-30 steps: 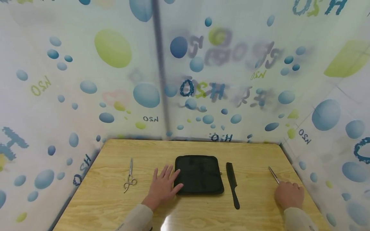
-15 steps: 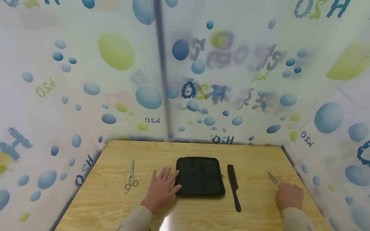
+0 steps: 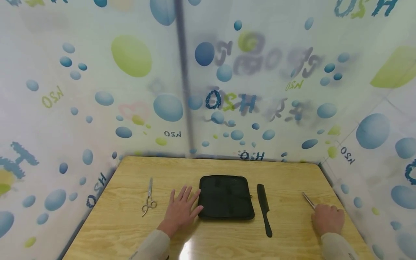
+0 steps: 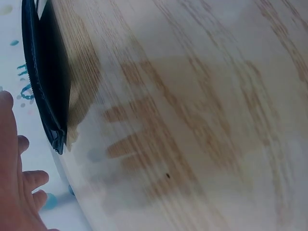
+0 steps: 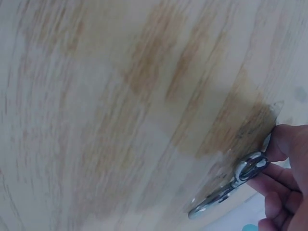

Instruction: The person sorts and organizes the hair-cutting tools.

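My left hand is spread with straight fingers, its fingertips right at the left edge of a flat black zip case. In the left wrist view that case shows edge-on beside the fingers. Over on the right, my right hand grips a pair of metal scissors by the handles, blades pointing away from me. The right wrist view shows a finger ring of these scissors between thumb and fingers, close over the table; the fist hides much of the handles in the head view.
A black comb with a handle lies just right of the case. Another pair of scissors lies left of my left hand. The wooden table is enclosed by patterned fabric walls at the back and sides.
The left hand has drawn slightly left, so its fingertips overlap the case less. The right hand keeps its grip on the scissors, and the whole head view has shifted a little.
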Tool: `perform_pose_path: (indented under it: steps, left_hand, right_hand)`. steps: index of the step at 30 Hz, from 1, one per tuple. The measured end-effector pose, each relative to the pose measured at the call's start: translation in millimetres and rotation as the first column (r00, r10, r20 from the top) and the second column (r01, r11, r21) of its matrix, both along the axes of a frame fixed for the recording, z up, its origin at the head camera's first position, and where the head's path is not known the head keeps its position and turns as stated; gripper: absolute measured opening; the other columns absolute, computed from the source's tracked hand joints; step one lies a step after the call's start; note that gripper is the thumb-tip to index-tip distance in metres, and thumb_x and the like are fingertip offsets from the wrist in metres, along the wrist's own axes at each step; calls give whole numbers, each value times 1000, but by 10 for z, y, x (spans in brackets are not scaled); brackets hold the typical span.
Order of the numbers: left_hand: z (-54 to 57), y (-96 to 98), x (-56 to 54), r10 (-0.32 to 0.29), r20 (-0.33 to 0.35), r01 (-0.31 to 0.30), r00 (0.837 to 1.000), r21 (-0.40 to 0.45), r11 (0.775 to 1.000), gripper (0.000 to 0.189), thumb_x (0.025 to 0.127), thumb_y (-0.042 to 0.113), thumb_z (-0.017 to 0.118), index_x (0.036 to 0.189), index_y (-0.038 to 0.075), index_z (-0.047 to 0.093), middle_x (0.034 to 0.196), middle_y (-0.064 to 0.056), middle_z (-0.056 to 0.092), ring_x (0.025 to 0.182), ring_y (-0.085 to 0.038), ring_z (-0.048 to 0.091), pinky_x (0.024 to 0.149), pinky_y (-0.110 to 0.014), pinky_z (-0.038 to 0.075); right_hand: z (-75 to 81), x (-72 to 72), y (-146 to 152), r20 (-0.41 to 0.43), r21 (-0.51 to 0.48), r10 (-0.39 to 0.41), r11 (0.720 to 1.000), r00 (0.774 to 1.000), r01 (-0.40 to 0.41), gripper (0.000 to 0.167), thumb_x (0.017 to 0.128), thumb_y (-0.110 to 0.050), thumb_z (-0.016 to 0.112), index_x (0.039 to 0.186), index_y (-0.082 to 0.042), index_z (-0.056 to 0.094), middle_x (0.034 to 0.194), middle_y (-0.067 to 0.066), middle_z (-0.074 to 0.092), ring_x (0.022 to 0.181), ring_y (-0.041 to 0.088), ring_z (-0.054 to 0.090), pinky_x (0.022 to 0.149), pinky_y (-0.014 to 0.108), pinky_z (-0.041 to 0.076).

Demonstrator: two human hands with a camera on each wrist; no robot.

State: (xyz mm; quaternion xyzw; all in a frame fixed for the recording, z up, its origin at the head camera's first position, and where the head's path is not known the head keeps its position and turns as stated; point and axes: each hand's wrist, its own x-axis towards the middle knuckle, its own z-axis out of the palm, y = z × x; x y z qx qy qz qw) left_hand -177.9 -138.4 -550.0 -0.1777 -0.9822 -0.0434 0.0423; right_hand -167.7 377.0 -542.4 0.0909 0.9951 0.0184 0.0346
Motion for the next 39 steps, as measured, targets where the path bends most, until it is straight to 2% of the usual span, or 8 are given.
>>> perform_pose_path:
  steps: [14,23,27,32,39]
  left_hand:
    - [-10,1,-9,-2,-5,2,1000,4,1000,66,97,63,35,154,29,30,156,-10,37,148,-31,29,116,-65,17]
    - [-4,6,-7,-10,-7,10,1000,27,1000,64,98,61,34,153,28,32,156,-11,36,148,-33,28,116,-65,16]
    - [-3,8,-16,-11,-4,11,1000,36,999,65,98,61,35,153,27,32,156,-11,36,148,-32,28,116,-65,15]
    - [-13,16,-28,-5,3,5,1000,37,999,66,98,62,34,154,27,31,157,-10,36,149,-31,26,117,-64,15]
    - [-8,40,-33,-5,8,5,1000,36,999,67,98,63,32,153,26,32,157,-10,35,149,-31,26,117,-64,15]
  right_hand:
    - [23,-24,-105,-8,-60,45,997,999,-45,18,84,-16,62,70,-5,61,74,17,64,75,39,57,79,61,41]
    - [-7,-70,-234,-77,-82,52,995,996,-59,20,84,-16,61,66,-7,59,69,12,62,72,35,55,76,58,39]
    - [-18,-108,-303,-123,-100,76,991,990,-88,19,83,-16,58,67,-7,60,71,14,65,75,38,56,78,59,38]
    - [9,-167,-458,-161,-65,129,988,979,-141,18,83,-18,61,69,-6,62,70,11,65,70,32,53,77,58,40]
    - [52,-219,-721,-223,-24,205,976,953,-215,19,82,-16,63,65,-8,58,62,6,61,62,27,48,69,51,41]
